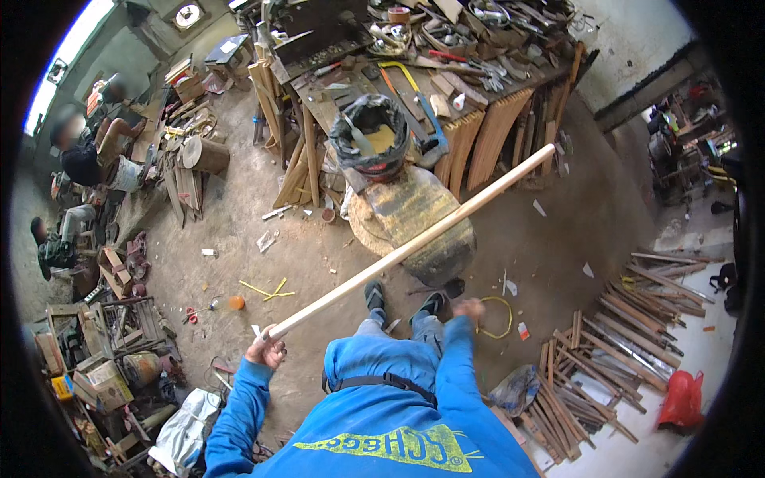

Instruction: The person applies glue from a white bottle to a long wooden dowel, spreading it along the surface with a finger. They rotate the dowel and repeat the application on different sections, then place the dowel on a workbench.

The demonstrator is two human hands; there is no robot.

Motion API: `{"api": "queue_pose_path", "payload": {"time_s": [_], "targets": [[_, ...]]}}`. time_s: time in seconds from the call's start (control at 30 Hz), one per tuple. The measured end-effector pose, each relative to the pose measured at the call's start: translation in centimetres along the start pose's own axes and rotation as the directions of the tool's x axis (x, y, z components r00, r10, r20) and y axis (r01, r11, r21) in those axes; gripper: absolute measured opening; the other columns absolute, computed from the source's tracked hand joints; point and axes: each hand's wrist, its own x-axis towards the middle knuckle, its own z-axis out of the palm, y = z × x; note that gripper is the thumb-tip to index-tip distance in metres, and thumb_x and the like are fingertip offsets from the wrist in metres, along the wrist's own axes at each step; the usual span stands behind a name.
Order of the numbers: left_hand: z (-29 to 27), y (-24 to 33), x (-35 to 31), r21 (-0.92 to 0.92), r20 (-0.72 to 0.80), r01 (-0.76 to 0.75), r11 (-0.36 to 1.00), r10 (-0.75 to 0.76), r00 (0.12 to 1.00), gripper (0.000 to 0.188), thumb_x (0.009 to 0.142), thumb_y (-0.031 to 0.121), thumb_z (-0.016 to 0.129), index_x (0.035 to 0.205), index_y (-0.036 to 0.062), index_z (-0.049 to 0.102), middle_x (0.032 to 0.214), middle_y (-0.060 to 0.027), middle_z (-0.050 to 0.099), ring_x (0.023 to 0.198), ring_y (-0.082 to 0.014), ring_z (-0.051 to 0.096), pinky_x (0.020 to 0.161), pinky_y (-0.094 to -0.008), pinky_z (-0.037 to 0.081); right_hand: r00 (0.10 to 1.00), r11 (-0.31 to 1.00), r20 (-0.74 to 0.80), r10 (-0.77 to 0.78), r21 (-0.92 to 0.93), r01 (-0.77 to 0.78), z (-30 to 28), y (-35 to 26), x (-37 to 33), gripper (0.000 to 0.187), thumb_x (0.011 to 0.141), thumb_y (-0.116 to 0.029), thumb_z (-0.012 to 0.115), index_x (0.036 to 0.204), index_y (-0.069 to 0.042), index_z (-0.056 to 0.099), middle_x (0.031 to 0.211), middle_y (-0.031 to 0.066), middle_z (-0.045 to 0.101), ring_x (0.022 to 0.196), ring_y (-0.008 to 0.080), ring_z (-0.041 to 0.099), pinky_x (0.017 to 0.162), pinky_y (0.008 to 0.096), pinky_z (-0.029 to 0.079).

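A long, pale wooden pole (406, 250) slants across the view, rising from my left hand toward the upper right. My left hand (268, 351) is closed around its lower end. Away from the pole, my right hand (468, 309) hangs low by my right leg, smeared by motion, so its fingers are unclear. Under the pole's middle is a rounded, yellow-stained block (434, 203). Behind that block stands a bucket lined with a black plastic bag (343, 142), with yellowish stuff and a pale-handled tool inside.
A cluttered workbench (470, 88) stands ahead, boards leaning below it. Wood strips (606, 350) lie at the right near a red plastic item (681, 400). Scrap wood and boxes (103, 382) fill the left. A yellow loop (510, 319) lies on the floor. People sit far left.
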Motion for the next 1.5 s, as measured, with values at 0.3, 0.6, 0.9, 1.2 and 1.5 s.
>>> {"api": "queue_pose_path", "payload": {"time_s": [0.3, 0.6, 0.9, 1.2, 1.5], "targets": [[0.9, -8.2, 2.9, -0.193, -0.126, -0.395, 0.898, 0.376, 0.918, 0.042, 0.089, 0.034, 0.066, 0.127, 0.0206, 0.058, 0.112, -0.0069, 0.066, 0.100, -0.0268, 0.061, 0.084, -0.0444, 0.050, 0.731, 0.686, 0.231, -0.642, 0.600, 0.412, -8.6, -38.7, 28.3, 0.021, 0.087, -0.008, 0.063, 0.107, -0.002, 0.065, 0.102, 0.0126, 0.067, 0.093, 0.0211, 0.066, 0.083, 0.0331, 0.052], [2.7, -14.9, 4.8, 0.093, -0.540, -0.642, 0.761, 0.581, 0.610, 0.043, 0.083, 0.011, 0.062, 0.125, 0.0150, 0.053, 0.103, -0.0044, 0.062, 0.087, -0.0189, 0.062, 0.076, -0.0363, 0.055, -0.009, 0.139, 0.914, -0.406, 0.072, 0.988, 4.5, -50.4, 29.7, 0.022, 0.084, -0.011, 0.058, 0.101, -0.005, 0.072, 0.111, 0.0155, 0.068, 0.107, 0.0324, 0.064, 0.089, 0.0432, 0.053], [5.9, -29.3, 9.9, -0.091, -0.682, -0.475, 0.875, 0.293, 0.671, 0.051, 0.080, 0.017, 0.070, 0.126, 0.0094, 0.050, 0.106, -0.0106, 0.061, 0.082, -0.0209, 0.061, 0.070, -0.0368, 0.054, -0.304, -0.405, 0.835, -0.458, 0.108, 0.908, 5.4, -49.5, 28.2, 0.020, 0.086, -0.021, 0.056, 0.088, -0.018, 0.075, 0.097, 0.0039, 0.072, 0.104, 0.0228, 0.061, 0.084, 0.0349, 0.042], [5.4, -26.5, 6.8, -0.025, -0.677, -0.557, 0.830, 0.396, 0.621, 0.050, 0.081, 0.016, 0.070, 0.126, 0.0082, 0.049, 0.106, -0.0103, 0.061, 0.084, -0.0207, 0.061, 0.072, -0.0354, 0.054, -0.211, -0.261, 0.941, -0.264, 0.141, 0.955, 6.0, -51.3, 29.5, 0.021, 0.083, -0.016, 0.058, 0.095, -0.007, 0.074, 0.101, 0.0156, 0.072, 0.095, 0.0305, 0.070, 0.080, 0.0400, 0.055], [2.4, -26.6, 5.7, -0.057, -0.751, -0.472, 0.880, 0.274, 0.600, 0.042, 0.086, 0.013, 0.066, 0.125, 0.0095, 0.050, 0.102, -0.0104, 0.063, 0.079, -0.0206, 0.062, 0.068, -0.0363, 0.054, -0.339, 0.000, 0.827, -0.448, 0.380, 0.925, 5.0, -51.6, 31.0, 0.016, 0.077, -0.009, 0.063, 0.090, -0.001, 0.069, 0.091, 0.0233, 0.068, 0.091, 0.0396, 0.066, 0.082, 0.0449, 0.054]]}}
